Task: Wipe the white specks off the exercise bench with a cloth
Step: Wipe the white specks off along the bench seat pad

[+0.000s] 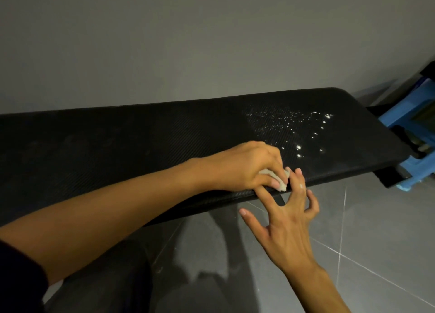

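Observation:
A long black padded exercise bench (131, 143) runs across the view against a grey wall. White specks (299, 129) are scattered over its right part. My left hand (247, 166) rests on the pad near the front edge, just left of the specks, closed around a small bunched pale cloth (350, 179) that shows between its fingers. My right hand (287, 223) hovers at the bench's front edge with fingers spread, its fingertips touching the cloth and the pad's rim. It holds nothing.
A blue plastic stool (416, 129) stands past the bench's right end, beside dark frame parts. Grey floor tiles (376, 230) with pale grout lines lie in front. My dark-clothed legs (113, 277) are below the bench edge.

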Tool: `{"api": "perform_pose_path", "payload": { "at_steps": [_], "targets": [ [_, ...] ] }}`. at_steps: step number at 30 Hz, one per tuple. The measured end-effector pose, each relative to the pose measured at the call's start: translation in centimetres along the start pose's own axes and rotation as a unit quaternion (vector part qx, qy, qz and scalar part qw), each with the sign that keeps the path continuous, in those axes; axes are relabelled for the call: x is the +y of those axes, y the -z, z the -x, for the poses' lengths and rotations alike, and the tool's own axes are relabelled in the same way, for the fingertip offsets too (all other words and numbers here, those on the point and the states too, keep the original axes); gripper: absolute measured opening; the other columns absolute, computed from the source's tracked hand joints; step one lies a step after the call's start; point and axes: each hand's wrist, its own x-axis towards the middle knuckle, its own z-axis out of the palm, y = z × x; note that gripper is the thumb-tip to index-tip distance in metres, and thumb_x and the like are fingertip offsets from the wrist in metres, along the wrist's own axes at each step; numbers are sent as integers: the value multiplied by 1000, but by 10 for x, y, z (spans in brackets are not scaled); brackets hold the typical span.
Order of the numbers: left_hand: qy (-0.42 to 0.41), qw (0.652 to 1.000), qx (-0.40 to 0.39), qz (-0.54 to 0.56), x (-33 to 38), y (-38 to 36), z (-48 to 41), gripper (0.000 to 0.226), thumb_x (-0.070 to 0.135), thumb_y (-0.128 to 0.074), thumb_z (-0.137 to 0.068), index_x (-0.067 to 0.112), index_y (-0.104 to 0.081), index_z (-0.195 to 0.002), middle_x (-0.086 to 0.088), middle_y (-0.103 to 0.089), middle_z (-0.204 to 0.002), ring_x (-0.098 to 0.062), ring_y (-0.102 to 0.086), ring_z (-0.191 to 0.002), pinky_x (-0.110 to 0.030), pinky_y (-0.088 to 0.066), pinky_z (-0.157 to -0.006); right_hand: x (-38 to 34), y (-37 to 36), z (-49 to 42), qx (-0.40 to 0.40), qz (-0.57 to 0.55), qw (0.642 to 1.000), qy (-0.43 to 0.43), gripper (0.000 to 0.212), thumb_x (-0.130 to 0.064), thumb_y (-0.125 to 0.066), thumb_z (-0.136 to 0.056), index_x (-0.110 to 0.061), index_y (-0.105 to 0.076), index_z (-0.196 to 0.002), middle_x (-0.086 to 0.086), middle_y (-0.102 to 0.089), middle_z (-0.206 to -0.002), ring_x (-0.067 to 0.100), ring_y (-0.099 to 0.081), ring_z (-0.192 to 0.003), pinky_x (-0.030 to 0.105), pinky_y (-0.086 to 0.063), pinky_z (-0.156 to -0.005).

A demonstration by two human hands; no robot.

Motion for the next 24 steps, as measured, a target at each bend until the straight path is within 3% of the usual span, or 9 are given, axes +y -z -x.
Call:
{"api": "perform_pose_path", "payload": {
  "at_steps": [3,5,7,11,15,20,24],
  "targets": [
    [60,991,111,-36,-26,11,-5,22,33,-65,-95,26,-76,-114,8,-66,-114,-7,-54,-104,-5,-26,-94,-1,2,0,-3,-1,1000,-2,57,-67,-51,-90,-52,-41,-144,18,-23,-159,34,-8,-154,61,-20,-112],
    [151,966,195,-75,-43,15,-8,25,36,-64,-96,28,-74,-117,10,-64,-112,-17,-52,-105,-24,-36,-96,-1,3,0,-6,6,1000,-2,58,-67,-50,-90,-53,-39,-146,17,-23,-159,33,-8,-154,60,-21,-111],
    [179,957,191,-126,-41,11,-8,26,40,-62,-96,33,-72,-120,8,-62,-114,-20,-46,-107,-35,-35,-92,-1,3,0,-4,9,1000,-2,58,-66,-50,-90,-53,-39,-145,17,-23,-159,33,-8,-154,60,-21,-111],
    [121,977,118,-129,-33,14,-8,25,44,-61,-96,40,-71,-118,11,-62,-115,-14,-46,-103,-34,-32,-87,-1,0,0,-1,4,1000,-3,58,-63,-53,-89,-53,-39,-145,17,-23,-159,32,-8,-154,58,-20,-110],
    [240,941,199,-131,-72,41,-16,27,42,-62,-97,35,-72,-121,8,-67,-122,-23,-54,-112,-41,-41,-98,-2,1,0,-2,-2,1000,-2,60,-61,-56,-88,-52,-39,-145,17,-23,-159,33,-9,-154,58,-22,-109],
    [158,971,122,-130,-64,32,-9,26,44,-60,-97,39,-71,-119,19,-59,-112,-10,-48,-102,-34,-37,-92,-1,2,0,2,0,1000,2,58,-61,-55,-89,-52,-42,-144,16,-24,-159,31,-10,-154,55,-21,-109],
    [251,939,202,-124,-91,51,-17,26,43,-63,-96,33,-73,-118,12,-69,-124,-23,-59,-116,-46,-44,-103,-3,3,0,-2,-10,1000,-3,57,-61,-56,-88,-52,-43,-143,16,-24,-159,32,-10,-154,57,-20,-110]
  ]
}}
